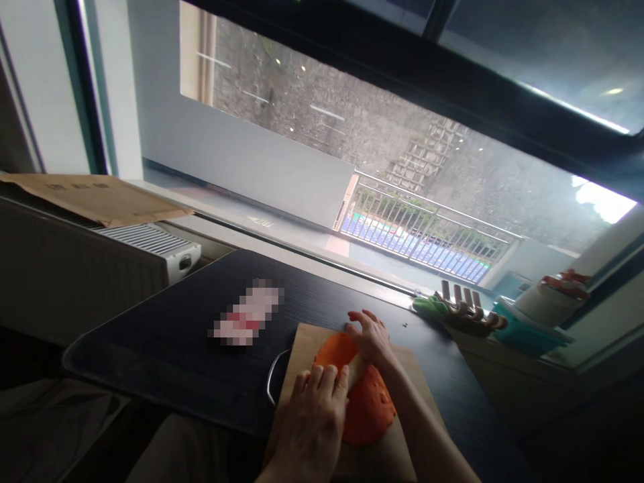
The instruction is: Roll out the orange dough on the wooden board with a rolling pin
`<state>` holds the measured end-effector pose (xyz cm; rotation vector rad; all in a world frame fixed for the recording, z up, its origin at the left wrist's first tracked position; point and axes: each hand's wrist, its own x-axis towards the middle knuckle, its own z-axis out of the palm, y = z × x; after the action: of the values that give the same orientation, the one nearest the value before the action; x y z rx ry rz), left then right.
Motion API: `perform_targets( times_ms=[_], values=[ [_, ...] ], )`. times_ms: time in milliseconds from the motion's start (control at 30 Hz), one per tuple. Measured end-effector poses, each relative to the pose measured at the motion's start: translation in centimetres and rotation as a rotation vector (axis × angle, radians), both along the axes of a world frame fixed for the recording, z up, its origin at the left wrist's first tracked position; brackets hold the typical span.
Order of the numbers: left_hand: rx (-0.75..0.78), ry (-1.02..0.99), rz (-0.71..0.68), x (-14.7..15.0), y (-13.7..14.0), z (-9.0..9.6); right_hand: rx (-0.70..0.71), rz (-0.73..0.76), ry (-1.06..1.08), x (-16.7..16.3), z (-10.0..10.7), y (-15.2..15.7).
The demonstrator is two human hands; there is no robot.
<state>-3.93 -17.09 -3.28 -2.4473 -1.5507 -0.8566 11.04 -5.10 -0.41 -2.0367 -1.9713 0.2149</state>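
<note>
A flattened round of orange dough or clay (369,409) lies on a wooden board (402,436), its edge bumpy at the right. Across it runs a pale rolling pin (356,373), seen only between the hands. My left hand (318,410) is curled over the pin's near left end, with the fingers close together. At the other end my right hand (373,337) rests its palm against the pin, fingers stretched out and apart. The ends of the pin are hidden under the hands.
The board rests on a dark table (176,342); a metal handle (272,379) curves at its left. A pixelated pink item (249,312) lies farther left. On the sill are a green cloth-like thing (430,307), a brown rack (467,310) and a teal basin (526,329). A brown envelope (95,198) covers the radiator (174,251).
</note>
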Motion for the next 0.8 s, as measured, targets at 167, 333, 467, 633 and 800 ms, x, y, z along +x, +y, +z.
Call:
perform_targets(
  times_ms=[167, 333, 467, 633, 800],
  values=[
    [-0.016, -0.035, 0.038, -0.3, 0.4, -0.2, -0.057, 0.073, -0.024, -2.5, 1.1, 2.4],
    [0.013, 0.001, 0.075, -0.3, 0.0, -0.5, -0.013, 0.076, -0.019, -2.6, 0.9, 2.3],
    [0.081, 0.023, 0.011, 0.2, -1.1, -0.7, 0.026, 0.070, 0.024, -0.1, -0.1, 0.6],
    [0.192, -0.006, -0.069, 1.4, -1.7, -2.3, 0.057, 0.108, 0.048, 3.4, -1.3, -1.7],
    [0.180, -0.042, -0.066, 1.7, -1.3, -3.6, 0.038, 0.151, 0.029, 2.8, -1.1, -0.9]
  ],
)
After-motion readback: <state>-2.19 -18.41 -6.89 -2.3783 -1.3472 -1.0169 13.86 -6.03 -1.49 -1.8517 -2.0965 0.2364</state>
